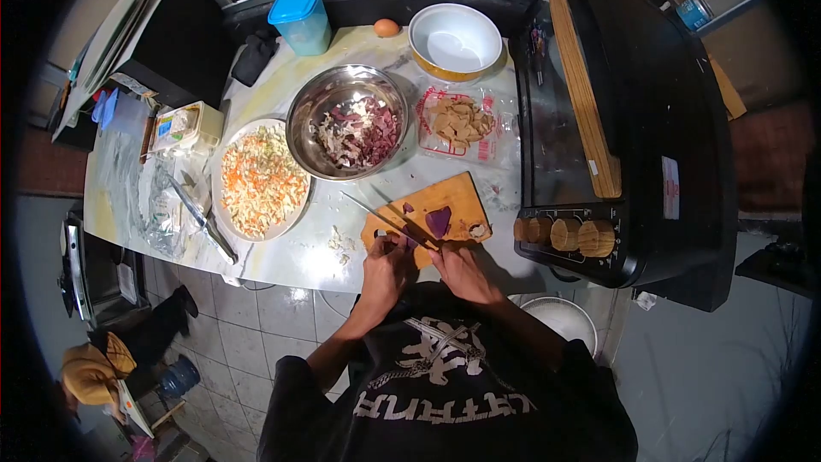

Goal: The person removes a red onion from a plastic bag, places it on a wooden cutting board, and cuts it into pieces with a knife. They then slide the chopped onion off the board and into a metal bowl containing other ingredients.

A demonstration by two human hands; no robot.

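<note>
A wooden cutting board [469, 197] lies at the counter's front edge. My right hand [459, 269] is closed round the handle of a knife [369, 207], whose long blade points up and left across the board. Beside it my left hand [387, 267] has its fingers bent at the board's left part, against a small purple piece [410, 242] near the blade. A larger purple piece [438, 221] rests on the board. Behind stands a steel bowl [308, 151] with chopped purple and white bits. Left of that is a plate [301, 212] of shredded orange and white vegetables.
A black oven [650, 145] stands at the right. Behind the board are a bag of brown pieces [462, 122], a white bowl [455, 38], an egg [386, 27] and a blue-lidded container [299, 24]. Another knife [203, 218] lies left. A person [98, 368] is at the lower left.
</note>
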